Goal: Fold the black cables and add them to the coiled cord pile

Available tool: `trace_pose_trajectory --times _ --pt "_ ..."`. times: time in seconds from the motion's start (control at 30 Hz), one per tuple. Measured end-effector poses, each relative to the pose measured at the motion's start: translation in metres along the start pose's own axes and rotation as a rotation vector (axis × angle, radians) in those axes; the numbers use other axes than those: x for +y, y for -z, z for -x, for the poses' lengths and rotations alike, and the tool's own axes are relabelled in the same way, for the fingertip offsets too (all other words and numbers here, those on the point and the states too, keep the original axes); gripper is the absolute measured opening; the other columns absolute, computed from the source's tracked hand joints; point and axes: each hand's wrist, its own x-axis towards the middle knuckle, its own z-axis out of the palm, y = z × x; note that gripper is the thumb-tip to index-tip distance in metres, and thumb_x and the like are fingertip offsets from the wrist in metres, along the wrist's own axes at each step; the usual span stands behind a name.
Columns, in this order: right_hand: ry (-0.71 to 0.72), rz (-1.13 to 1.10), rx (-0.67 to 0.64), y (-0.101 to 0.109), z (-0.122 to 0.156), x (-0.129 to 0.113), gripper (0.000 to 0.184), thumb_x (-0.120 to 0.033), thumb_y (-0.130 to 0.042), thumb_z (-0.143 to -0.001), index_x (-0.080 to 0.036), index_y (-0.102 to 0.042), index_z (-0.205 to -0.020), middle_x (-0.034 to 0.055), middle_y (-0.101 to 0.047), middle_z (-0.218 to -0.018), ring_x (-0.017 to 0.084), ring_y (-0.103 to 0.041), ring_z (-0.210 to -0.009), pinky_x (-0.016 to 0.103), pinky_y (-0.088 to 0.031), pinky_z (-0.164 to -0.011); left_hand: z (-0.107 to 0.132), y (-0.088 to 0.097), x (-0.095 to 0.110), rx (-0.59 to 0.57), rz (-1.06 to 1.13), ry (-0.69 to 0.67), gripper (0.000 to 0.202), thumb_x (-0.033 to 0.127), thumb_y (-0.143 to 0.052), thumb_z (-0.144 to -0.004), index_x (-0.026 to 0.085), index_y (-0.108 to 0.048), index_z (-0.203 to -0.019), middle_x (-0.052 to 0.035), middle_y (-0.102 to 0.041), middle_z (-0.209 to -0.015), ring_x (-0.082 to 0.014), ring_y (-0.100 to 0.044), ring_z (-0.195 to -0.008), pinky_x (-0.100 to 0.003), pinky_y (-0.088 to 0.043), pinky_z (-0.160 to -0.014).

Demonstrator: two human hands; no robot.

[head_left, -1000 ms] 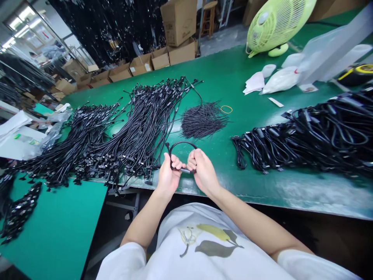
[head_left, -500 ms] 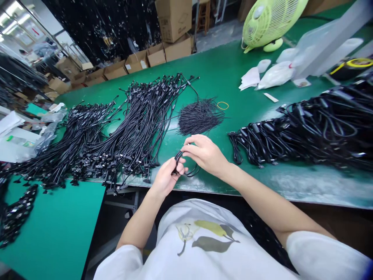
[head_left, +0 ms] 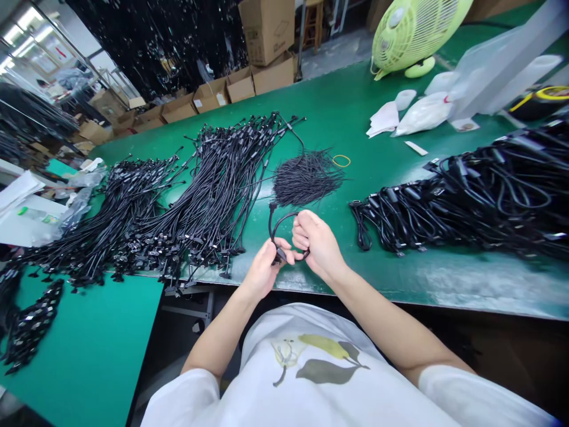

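Between my hands, near the table's front edge, is a black cable [head_left: 281, 219] bent into a loop, one plug end sticking up. My left hand [head_left: 265, 264] pinches the cable's lower part, where a dark connector shows at the fingertips. Curled fingers of my right hand [head_left: 316, 242] grip the loop's right side. Just beyond the hands lies a pile of short thin black ties [head_left: 306, 178]. To the left, long straight black cables [head_left: 217, 184] spread in a thick heap. On the right are many folded, bundled black cables [head_left: 422, 207].
A yellow rubber band [head_left: 341, 161] lies past the ties on the green table [head_left: 338, 118]. Toward the back right stand a light-green fan [head_left: 413, 35], a white plastic bag [head_left: 422, 114] and a tape roll [head_left: 540, 104]. Cardboard boxes [head_left: 211, 95] line the far edge.
My right hand has turned and closed its fingers around the loop's right side. The loop has opened wider, and a plug end now points up above my left hand.
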Motion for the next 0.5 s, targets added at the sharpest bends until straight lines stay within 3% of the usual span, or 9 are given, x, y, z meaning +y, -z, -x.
trace_pose_trajectory --times 0.1,0.2,0.27,0.33,0.4,0.5 --pt "-0.062 -0.098 0.002 -0.001 0.0 -0.001 0.04 -0.05 -0.073 -0.075 -0.018 -0.049 -0.069 -0.01 -0.02 -0.053 0.003 -0.017 -0.042 0.016 -0.021 -0.037 0.008 -0.003 -0.007 0.013 -0.027 0.013 0.044 0.058 -0.055 -0.086 0.015 -0.062 -0.088 -0.0009 -0.052 -0.066 -0.0168 -0.056 -0.077 -0.029 -0.043 -0.079" --pt "-0.107 -0.153 -0.011 -0.002 0.004 0.003 0.043 -0.051 -0.077 -0.069 -0.019 -0.049 -0.068 -0.0067 -0.036 -0.059 0.004 -0.033 -0.048 0.016 -0.036 -0.043 0.012 -0.002 -0.005 0.098 -0.037 -0.032 0.041 0.056 -0.056 -0.086 0.016 -0.058 -0.078 0.0016 -0.045 -0.062 -0.0134 -0.047 -0.064 -0.027 -0.039 -0.069" --pt "-0.046 -0.141 -0.004 -0.004 0.01 0.006 0.043 -0.052 -0.077 -0.07 -0.019 -0.049 -0.069 -0.0009 -0.054 -0.077 0.008 -0.052 -0.067 0.02 -0.05 -0.062 0.013 0.001 -0.003 0.139 -0.091 -0.056 0.041 0.055 -0.057 -0.086 0.017 -0.054 -0.073 0.0023 -0.043 -0.06 -0.0126 -0.042 -0.06 -0.027 -0.036 -0.064" --pt "0.046 -0.093 -0.017 -0.008 0.018 0.008 0.038 -0.054 -0.072 -0.074 -0.021 -0.053 -0.075 0.0037 -0.061 -0.105 0.014 -0.059 -0.096 0.026 -0.053 -0.08 0.013 0.003 -0.003 0.113 -0.171 -0.045 0.042 0.056 -0.058 -0.085 0.017 -0.053 -0.07 0.0006 -0.046 -0.063 -0.0134 -0.042 -0.062 -0.027 -0.034 -0.064" --pt "0.08 -0.045 -0.073 -0.011 0.025 0.009 0.04 -0.06 -0.067 -0.076 -0.022 -0.058 -0.088 0.0063 -0.059 -0.118 0.018 -0.059 -0.103 0.027 -0.054 -0.073 0.013 0.004 -0.006 0.067 -0.217 -0.011 0.045 0.059 -0.058 -0.084 0.017 -0.053 -0.069 -0.0016 -0.049 -0.068 -0.0144 -0.043 -0.067 -0.028 -0.035 -0.067" --pt "0.042 -0.008 -0.106 -0.013 0.029 0.007 0.044 -0.064 -0.063 -0.077 -0.023 -0.056 -0.093 0.0045 -0.062 -0.094 0.013 -0.059 -0.069 0.021 -0.041 -0.042 0.014 0.004 -0.016 0.048 -0.229 -0.009 0.048 0.061 -0.058 -0.082 0.017 -0.052 -0.065 -0.0023 -0.048 -0.072 -0.0149 -0.043 -0.072 -0.027 -0.035 -0.069"
